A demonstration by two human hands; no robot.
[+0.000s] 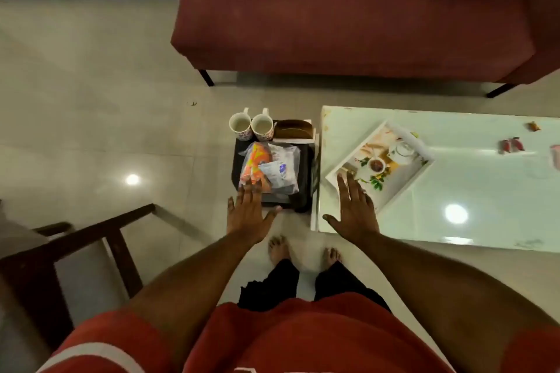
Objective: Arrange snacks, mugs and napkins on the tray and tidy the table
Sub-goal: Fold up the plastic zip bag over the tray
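A small dark stool [304, 179] stands on the floor left of the white table [472, 191]. On it lie an orange snack packet [256, 165] and clear snack bags [283, 171], with two patterned mugs [251, 127] and a brown napkin holder [294, 129] at its far end. A white tray with a tea print [406, 135] sits askew on the table's left part, holding nothing. My left hand [250, 215] hovers flat, fingers spread, over the stool's near edge. My right hand [356, 209] is spread flat over the tray's near corner.
A red sofa [348, 15] stands behind the table. A dark wooden chair [91, 251] is at my left. Small wrapped sweets [512, 144] and another wrapper [535, 126] lie on the table's right part. My bare feet [303, 251] stand between stool and table.
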